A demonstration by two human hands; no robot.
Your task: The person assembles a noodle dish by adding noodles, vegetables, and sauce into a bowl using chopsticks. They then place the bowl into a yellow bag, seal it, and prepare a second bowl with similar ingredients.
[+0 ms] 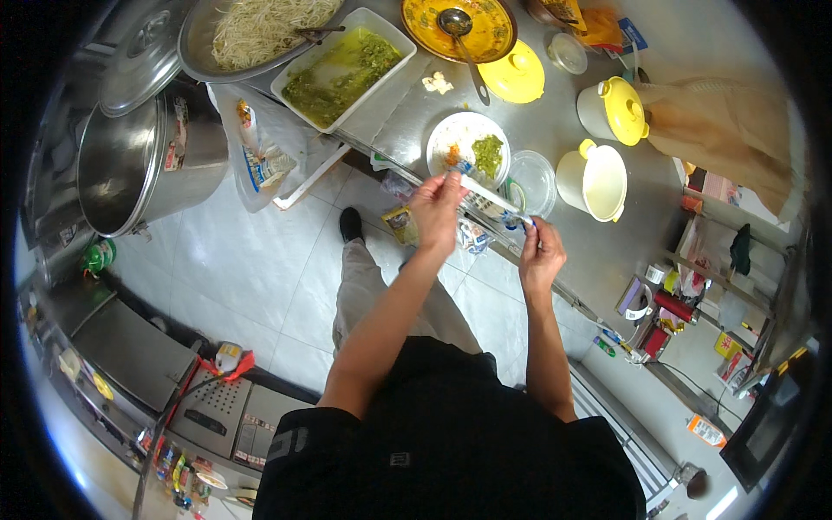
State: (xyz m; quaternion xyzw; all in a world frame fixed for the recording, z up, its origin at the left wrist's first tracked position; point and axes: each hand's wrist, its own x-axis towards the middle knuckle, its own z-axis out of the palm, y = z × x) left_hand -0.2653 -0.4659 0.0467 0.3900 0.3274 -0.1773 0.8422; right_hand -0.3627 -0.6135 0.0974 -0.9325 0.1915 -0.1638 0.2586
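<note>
A white plastic packet [492,195] with blue printed ends is stretched between my hands above the counter's front edge. My left hand [441,211] pinches its left end between thumb and fingers. At its lower right end, my right hand [542,252] grips the other corner. Just beyond the packet stands a white bowl [430,144] holding chopped green and orange bits and white pieces. A clear round plastic container [539,179] sits right of the bowl, partly behind the packet. What the packet contains cannot be seen.
On the steel counter [403,123] stand a tub of green sauce [341,78], a yellow patterned bowl [422,29] with a ladle [471,58], a yellow lid [513,75] and two cream pots [569,179]. Bean sprouts [260,36] fill a basin. A large steel pot [188,143] stands left.
</note>
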